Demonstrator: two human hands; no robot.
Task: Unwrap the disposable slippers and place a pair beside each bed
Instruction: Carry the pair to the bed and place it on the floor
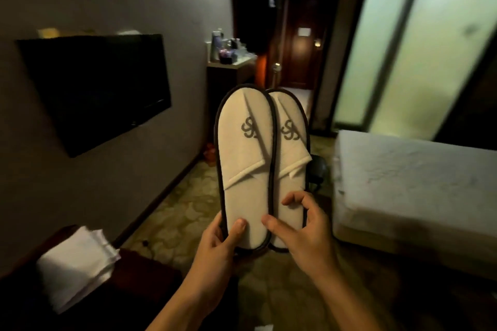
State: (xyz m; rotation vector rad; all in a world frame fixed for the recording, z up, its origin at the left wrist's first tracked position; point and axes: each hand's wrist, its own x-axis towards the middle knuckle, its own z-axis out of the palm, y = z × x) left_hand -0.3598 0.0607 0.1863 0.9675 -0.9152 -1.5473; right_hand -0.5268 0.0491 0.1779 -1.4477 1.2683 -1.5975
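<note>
I hold a pair of white disposable slippers (250,158) with dark trim and a grey monogram upright in front of me, toes up, side by side and overlapping slightly. No wrapper shows on them. My left hand (223,239) grips the heel of the left slipper, thumb on its top face. My right hand (304,228) holds the heel of the right slipper, thumb and forefinger on its face. A bed (408,183) with white linen stands to the right.
A dark TV (94,88) hangs on the left wall. Folded white towels (75,263) lie on a dark bench at lower left. A cabinet with bottles (228,62) stands beyond, by a hallway and frosted glass doors (390,48). Patterned carpet (183,212) runs between wall and bed.
</note>
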